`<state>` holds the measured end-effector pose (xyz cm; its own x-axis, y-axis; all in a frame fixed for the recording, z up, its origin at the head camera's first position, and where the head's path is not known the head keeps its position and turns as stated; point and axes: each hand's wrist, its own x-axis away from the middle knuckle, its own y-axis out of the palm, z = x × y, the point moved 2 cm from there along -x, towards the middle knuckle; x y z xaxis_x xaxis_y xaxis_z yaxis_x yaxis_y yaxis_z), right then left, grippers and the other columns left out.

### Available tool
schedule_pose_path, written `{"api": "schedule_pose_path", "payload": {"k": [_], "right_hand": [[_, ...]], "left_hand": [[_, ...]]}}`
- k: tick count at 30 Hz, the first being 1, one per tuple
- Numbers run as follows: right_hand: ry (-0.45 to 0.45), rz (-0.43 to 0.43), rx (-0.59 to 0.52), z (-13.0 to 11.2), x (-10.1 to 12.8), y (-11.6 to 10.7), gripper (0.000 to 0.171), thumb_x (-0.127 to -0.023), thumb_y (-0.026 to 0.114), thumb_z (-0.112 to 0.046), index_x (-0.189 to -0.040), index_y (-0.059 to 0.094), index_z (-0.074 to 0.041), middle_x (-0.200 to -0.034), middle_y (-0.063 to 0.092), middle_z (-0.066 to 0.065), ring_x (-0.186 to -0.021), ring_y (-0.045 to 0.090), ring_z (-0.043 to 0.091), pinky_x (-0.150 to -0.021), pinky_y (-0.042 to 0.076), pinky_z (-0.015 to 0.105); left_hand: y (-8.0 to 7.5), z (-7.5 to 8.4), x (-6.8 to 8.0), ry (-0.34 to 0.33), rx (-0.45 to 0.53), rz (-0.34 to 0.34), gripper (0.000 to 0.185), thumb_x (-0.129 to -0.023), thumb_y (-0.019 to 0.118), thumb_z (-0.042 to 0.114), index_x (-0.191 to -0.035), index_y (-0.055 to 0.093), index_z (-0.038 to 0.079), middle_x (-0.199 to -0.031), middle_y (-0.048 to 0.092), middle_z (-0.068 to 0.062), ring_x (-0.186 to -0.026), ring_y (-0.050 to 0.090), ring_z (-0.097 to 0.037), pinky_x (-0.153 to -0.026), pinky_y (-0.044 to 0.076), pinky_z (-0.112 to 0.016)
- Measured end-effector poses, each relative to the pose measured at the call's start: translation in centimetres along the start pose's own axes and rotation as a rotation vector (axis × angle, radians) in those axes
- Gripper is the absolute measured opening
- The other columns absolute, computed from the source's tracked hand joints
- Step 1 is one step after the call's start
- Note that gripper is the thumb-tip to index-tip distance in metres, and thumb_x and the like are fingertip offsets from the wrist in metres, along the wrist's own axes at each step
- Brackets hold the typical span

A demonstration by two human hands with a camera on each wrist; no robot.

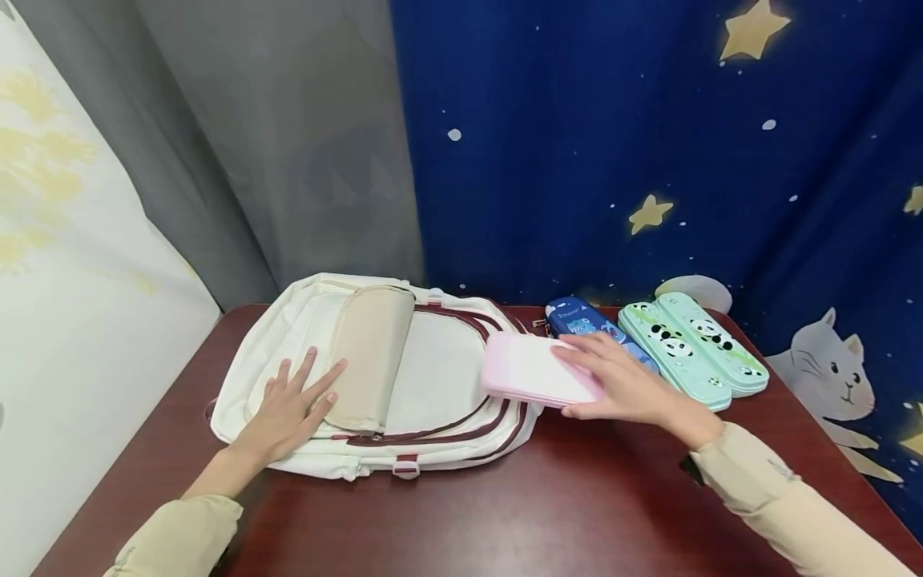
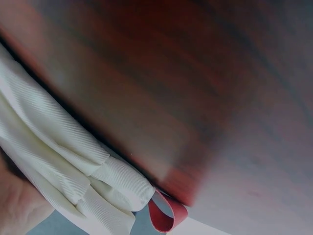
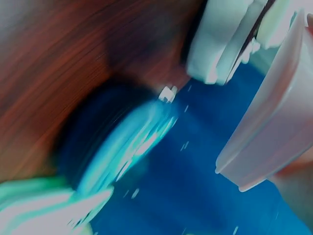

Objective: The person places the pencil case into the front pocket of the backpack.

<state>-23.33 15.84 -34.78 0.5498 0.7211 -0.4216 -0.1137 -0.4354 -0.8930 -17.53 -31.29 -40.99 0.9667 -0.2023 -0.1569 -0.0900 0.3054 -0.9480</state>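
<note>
R hand (image 1: 620, 389) has the pink-and-white case (image 1: 534, 370) pinched by its R end, fingers over the top edge, thumb along the near side; rest of the case sticks out to the hand's L, held up above the table (image 1: 461, 529). In the head view its far end overlaps the R end of the white backpack (image 1: 447, 365); can't tell if they touch. L hand (image 1: 284, 417) is spread wide, holds nothing, rests on the backpack's L part w/ fingertips by the beige flap (image 1: 371, 353).

Behind R hand: blue case (image 1: 577, 316), then two green panda cases (image 1: 674, 349) side by side, well R of the backpack.

Writing: "Dinosaur" at the top of the blue case, w/ a dino pic below. Can't make out any lettering on the pink-and-white case.

Hard to see: R hand covers the R end of the pink-and-white case & its forearm hides the blue case's lower end, partly. R wrist cam is smeared; the pink-and-white case is cut off at the R edge, w/ only bits of hand showing. L wrist cam gets just a sliver of hand at lower L, backpack fabric, a red loop (image 2: 166, 215) & blurry tabletop.
</note>
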Motion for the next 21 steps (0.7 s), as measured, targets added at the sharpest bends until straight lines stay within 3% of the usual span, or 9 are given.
{"api": "schedule_pose_path", "payload": {"k": [6,13,21], "right_hand": [[-0.033,-0.028,0.009,-1.7,-3.9,2.8,0.074,-0.066,0.078,-0.048,-0.125,0.059,-0.008,-0.130,0.051,0.016,-0.111,0.044,0.029,-0.087,0.039,0.045],[-0.051,-0.195,0.068,-4.0,-7.0,6.0,0.064,-0.068,0.073,-0.049,-0.120,0.064,-0.012,-0.124,0.055,0.015,-0.103,0.047,0.027,-0.086,0.038,0.041],[-0.058,-0.254,0.074,-5.7,-8.9,6.8,0.067,-0.068,0.074,-0.052,-0.124,0.062,-0.018,-0.128,0.053,0.013,-0.105,0.046,0.026,-0.088,0.039,0.039]], "left_hand": [[0.5,0.4,-0.2,0.016,0.022,0.006,0.052,-0.099,0.035,0.044,-0.148,0.025,0.032,-0.153,0.006,-0.019,-0.131,0.000,-0.055,-0.096,0.007,-0.070],[0.4,0.0,1.1,0.022,0.025,0.021,0.052,-0.098,0.039,0.042,-0.148,0.026,0.032,-0.153,0.008,-0.021,-0.130,0.002,-0.058,-0.094,0.009,-0.071],[0.2,-0.1,0.3,0.038,0.052,0.035,0.051,-0.099,0.038,0.041,-0.148,0.025,0.033,-0.153,0.006,-0.019,-0.132,0.004,-0.055,-0.095,0.008,-0.070]]}}
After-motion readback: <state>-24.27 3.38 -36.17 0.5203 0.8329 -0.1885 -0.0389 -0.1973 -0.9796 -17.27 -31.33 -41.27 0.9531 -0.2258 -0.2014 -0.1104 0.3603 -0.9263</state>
